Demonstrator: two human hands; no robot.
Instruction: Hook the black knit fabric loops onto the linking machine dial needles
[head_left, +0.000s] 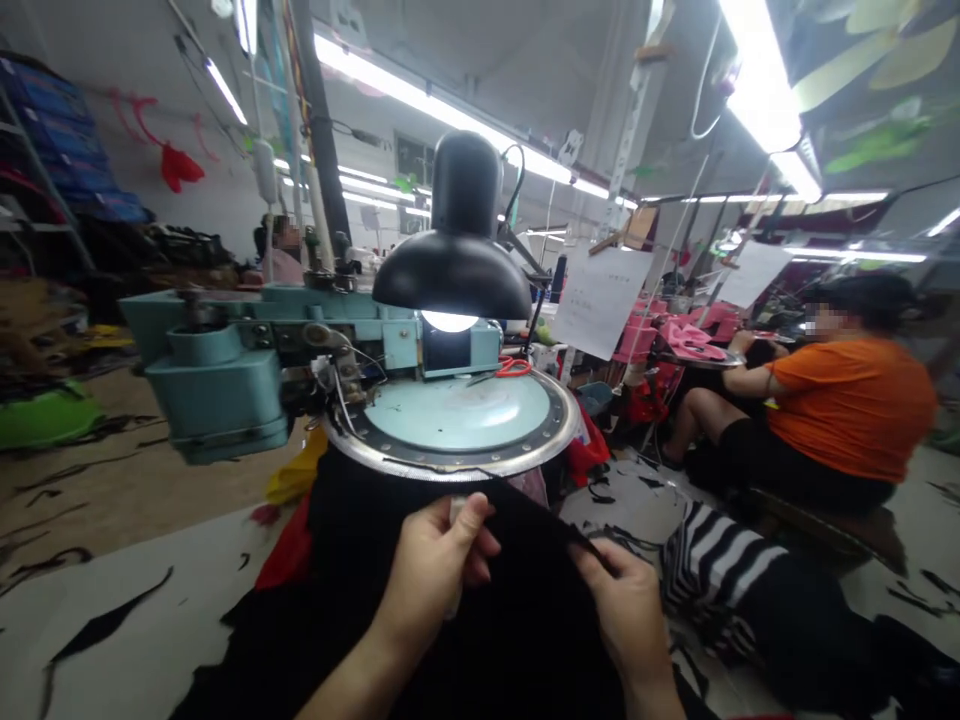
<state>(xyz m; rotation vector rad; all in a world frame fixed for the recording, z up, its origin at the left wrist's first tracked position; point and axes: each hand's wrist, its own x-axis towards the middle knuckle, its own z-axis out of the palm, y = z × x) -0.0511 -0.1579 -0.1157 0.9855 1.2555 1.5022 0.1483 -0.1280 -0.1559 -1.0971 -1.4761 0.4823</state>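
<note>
My left hand (439, 570) and my right hand (622, 610) pinch the upper edge of a black knitted fabric (487, 650), which fills my lap and hangs down in front of me. That edge lies just below the toothed steel rim (450, 468) of a pale blue circular linking machine dial (457, 415). The fabric's edge reaches the rim or comes very close to it, but I cannot tell if it is on the needles. Between my hands, a small pale patch of something shows behind the fabric.
A black desk lamp (454, 270) shines down over the dial, and red-handled scissors (514, 368) lie behind it. A black-and-white striped fabric (712, 560) lies to the right. A seated person in an orange shirt (847, 410) works nearby. Black scraps litter the floor.
</note>
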